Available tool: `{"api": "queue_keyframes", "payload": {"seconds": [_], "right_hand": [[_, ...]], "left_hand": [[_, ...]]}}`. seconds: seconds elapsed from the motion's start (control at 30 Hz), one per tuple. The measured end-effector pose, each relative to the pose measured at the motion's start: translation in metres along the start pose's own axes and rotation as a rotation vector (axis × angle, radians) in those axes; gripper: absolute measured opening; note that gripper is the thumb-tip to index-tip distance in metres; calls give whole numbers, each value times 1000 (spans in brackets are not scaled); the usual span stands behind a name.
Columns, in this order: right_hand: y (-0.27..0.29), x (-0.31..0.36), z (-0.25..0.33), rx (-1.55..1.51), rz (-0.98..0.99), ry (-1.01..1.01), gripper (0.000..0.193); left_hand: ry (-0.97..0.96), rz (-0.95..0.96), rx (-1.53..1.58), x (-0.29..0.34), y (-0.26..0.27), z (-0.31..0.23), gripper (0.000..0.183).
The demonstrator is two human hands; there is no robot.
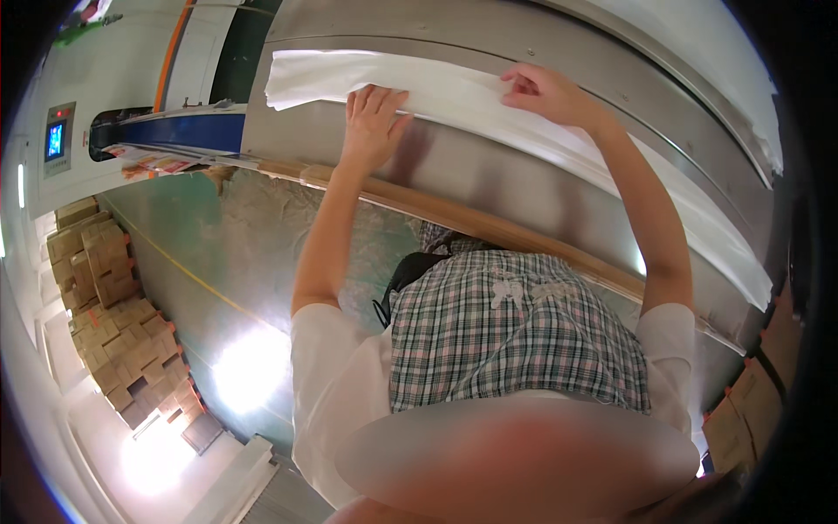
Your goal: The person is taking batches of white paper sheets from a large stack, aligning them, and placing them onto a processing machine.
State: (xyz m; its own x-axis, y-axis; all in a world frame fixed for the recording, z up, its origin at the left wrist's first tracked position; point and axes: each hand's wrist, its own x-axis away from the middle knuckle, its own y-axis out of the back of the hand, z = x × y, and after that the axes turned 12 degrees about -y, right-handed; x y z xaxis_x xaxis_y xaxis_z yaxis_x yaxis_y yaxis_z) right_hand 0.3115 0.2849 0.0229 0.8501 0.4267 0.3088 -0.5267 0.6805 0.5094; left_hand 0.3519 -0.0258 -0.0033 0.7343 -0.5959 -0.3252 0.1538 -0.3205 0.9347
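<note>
A long folded strip of white cloth runs across the metal worktop, from its far left toward the right side. My left hand lies on the near edge of the strip close to its left end, palm down with fingers stretched out. Further right, my right hand is at the strip's far edge, its fingers curled together near the thumb. Whether those fingers pinch any of the cloth cannot be made out. Behind my right hand, the strip passes beneath my forearm and continues to the lower right.
A wooden rail edges the worktop in front of my body. At the left are a blue panel and a wall control box with a lit screen. Stacked cardboard boxes stand on the floor; more brown boxes are at the lower right.
</note>
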Motion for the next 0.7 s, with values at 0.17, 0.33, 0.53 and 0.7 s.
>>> {"api": "queue_keyframes", "payload": {"seconds": [0.17,0.33,0.53,0.7], "right_hand": [[-35,-79,41,-8,49,19,27],[-73,-132,108,-23,98,8,27],[-108,-155,139,283,68,85,18],[-125,-113,161,379,-319,433,10]], "left_hand": [[-123,-10,68,10,5,19,39],[-145,49,60,20,7,32,45],[-158,48,122,28,8,52,43],[-92,8,29,31,18,77,40]]}}
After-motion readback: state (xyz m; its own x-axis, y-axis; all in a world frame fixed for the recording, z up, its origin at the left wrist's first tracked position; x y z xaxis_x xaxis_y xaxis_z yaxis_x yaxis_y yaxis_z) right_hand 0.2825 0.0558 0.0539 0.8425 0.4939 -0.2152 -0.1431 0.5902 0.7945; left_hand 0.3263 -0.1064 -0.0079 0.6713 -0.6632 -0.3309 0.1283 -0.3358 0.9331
